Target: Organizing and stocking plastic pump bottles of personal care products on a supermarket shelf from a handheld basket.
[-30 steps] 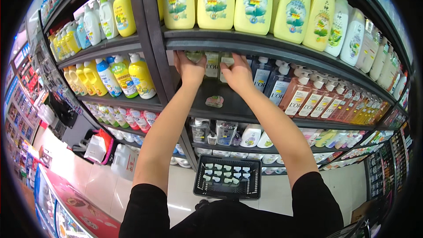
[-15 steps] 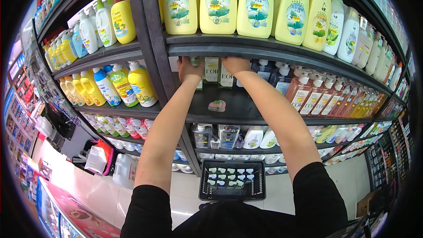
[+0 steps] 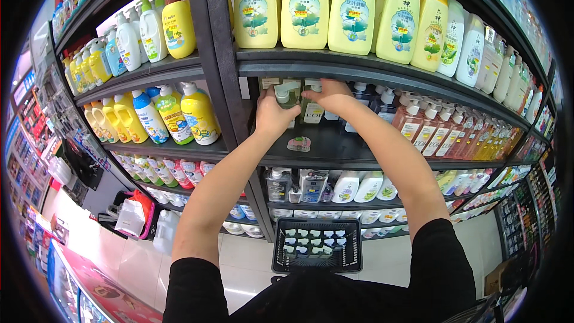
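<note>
Inside the middle shelf, under the upper board, my left hand (image 3: 275, 113) is wrapped round a greenish clear pump bottle (image 3: 286, 97) with a pale pump top. Its lower part is partly hidden by my fingers. Just right of it, my right hand (image 3: 332, 97) is closed at the top of a second green pump bottle (image 3: 312, 112), which stands upright with a pale label. Parts of more bottles show behind both hands. A small pink-and-green tag (image 3: 299, 144) lies on the black shelf board (image 3: 329, 151) in front.
A black basket (image 3: 278, 251) holding several pump bottles stands below me on the tiled floor. Dark blue pump bottles (image 3: 385, 107) and pink ones (image 3: 411, 124) line the shelf at right. Large yellow bottles (image 3: 304, 9) fill the shelf above; a black upright (image 3: 218, 54) stands at left.
Both hands have come back toward the shelf front, and the green bottles at them now show more. The view has shifted slightly.
</note>
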### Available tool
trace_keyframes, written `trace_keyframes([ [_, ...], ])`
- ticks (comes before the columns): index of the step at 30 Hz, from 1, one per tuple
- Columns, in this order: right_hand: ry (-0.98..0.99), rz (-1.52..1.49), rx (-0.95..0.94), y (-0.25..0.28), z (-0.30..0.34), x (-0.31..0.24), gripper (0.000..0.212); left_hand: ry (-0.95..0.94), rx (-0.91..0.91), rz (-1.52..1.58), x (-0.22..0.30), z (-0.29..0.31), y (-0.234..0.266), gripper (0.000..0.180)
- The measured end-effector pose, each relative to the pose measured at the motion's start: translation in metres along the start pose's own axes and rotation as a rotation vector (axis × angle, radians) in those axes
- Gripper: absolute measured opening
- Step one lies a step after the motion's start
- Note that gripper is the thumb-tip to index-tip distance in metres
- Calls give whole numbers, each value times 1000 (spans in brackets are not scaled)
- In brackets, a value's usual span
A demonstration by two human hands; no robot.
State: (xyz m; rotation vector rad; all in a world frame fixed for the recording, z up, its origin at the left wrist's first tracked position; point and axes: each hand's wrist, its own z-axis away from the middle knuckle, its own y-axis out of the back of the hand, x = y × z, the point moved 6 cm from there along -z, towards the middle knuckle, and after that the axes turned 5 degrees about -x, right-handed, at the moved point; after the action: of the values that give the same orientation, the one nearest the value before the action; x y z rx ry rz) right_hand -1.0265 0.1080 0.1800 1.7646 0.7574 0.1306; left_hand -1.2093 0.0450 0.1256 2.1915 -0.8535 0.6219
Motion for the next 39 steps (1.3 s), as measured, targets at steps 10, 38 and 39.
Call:
trace_keyframes([
  [10,-87,-195,-132,13,17,21,70,103,-255,92,43,0,2,65],
  [38,25,-780,-100,31,197,53,61,189,-462,457,102,98,4,48],
  [39,12,-837,-152,24,220,64,60,230,-483,424,112,122,6,45],
])
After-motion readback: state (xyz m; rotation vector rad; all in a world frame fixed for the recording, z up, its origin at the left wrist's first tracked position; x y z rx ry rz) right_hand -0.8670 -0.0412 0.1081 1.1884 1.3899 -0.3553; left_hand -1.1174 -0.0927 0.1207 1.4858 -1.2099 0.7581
